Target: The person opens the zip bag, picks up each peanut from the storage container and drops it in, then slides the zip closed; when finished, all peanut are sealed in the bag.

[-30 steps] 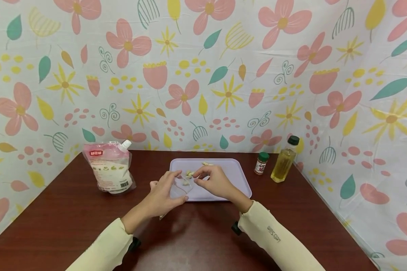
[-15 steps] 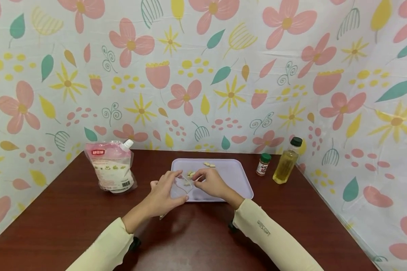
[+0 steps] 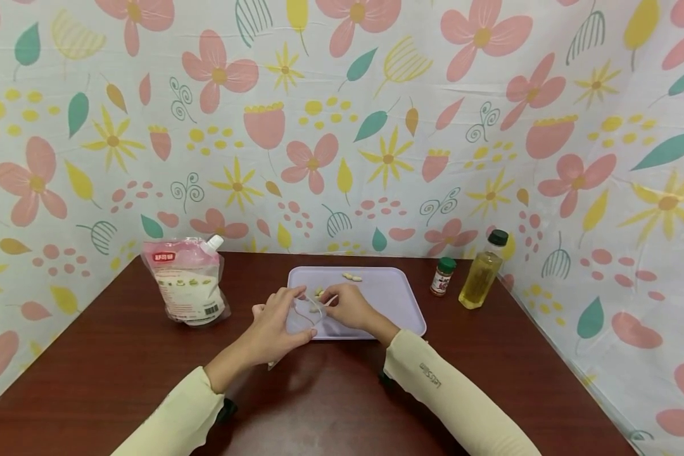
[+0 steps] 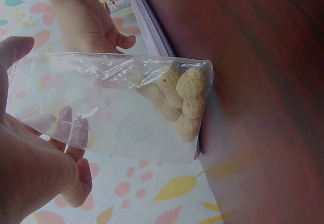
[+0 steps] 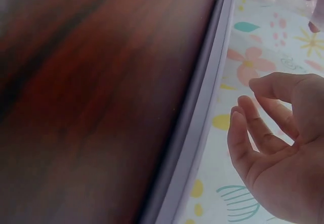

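In the head view my left hand [image 3: 275, 321] holds a clear plastic bag [image 3: 308, 311] over the tray's near left side, thumb and fingers spread around its upper part. The left wrist view shows several unshelled peanuts [image 4: 183, 102] gathered at the bottom of the bag [image 4: 101, 97]. At the bag's right edge, in the head view, are the fingertips of my right hand [image 3: 350, 308]; whether they pinch anything is hidden. Bent fingers of the right hand [image 5: 283, 133] show in the right wrist view, with nothing visible between them. Beyond the hands, peanuts [image 3: 351, 277] lie on the lilac tray [image 3: 390, 304].
A pink and white spouted pouch [image 3: 185, 282] stands at the left. To the right of the tray are a small green-capped spice jar [image 3: 441, 277] and a bottle of yellow oil [image 3: 481, 272]. All sit on a dark red-brown table [image 3: 148, 367], before a flowered backdrop.
My right hand has moved slightly left and its fingertips are now closer in at the bag's edge. Peanuts at the tray's back show more fully. The left hand keeps its hold on the bag.
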A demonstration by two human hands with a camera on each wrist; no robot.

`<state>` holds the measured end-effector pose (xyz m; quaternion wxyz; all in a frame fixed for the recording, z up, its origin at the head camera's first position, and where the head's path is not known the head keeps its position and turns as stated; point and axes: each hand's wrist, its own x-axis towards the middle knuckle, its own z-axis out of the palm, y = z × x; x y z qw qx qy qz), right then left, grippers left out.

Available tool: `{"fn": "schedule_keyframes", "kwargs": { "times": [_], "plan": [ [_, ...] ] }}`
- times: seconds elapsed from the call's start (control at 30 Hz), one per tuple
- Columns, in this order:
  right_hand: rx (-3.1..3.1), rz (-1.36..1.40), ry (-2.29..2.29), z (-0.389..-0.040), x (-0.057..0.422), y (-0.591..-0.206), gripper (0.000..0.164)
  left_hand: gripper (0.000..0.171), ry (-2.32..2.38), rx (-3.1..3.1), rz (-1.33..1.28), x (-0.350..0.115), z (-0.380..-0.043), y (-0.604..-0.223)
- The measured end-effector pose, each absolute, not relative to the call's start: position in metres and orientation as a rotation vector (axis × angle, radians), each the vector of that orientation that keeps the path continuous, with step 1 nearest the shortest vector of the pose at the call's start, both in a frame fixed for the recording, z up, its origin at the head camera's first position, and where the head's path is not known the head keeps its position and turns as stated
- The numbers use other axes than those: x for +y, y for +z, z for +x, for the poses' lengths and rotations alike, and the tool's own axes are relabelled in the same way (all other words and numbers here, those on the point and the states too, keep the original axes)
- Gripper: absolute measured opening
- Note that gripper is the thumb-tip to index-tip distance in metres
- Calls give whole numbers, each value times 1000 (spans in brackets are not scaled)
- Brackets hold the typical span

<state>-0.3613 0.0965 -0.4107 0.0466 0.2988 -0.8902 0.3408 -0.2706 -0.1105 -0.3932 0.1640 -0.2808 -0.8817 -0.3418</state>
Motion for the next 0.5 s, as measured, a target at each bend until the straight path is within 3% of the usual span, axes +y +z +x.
{"fn": "schedule_keyframes", "kwargs": {
  "times": [0.5],
  "plan": [
    [-2810,959,940,-372,93,-412,14,76,-986,-2511,-804,-111,-271,-394]
  ]
}}
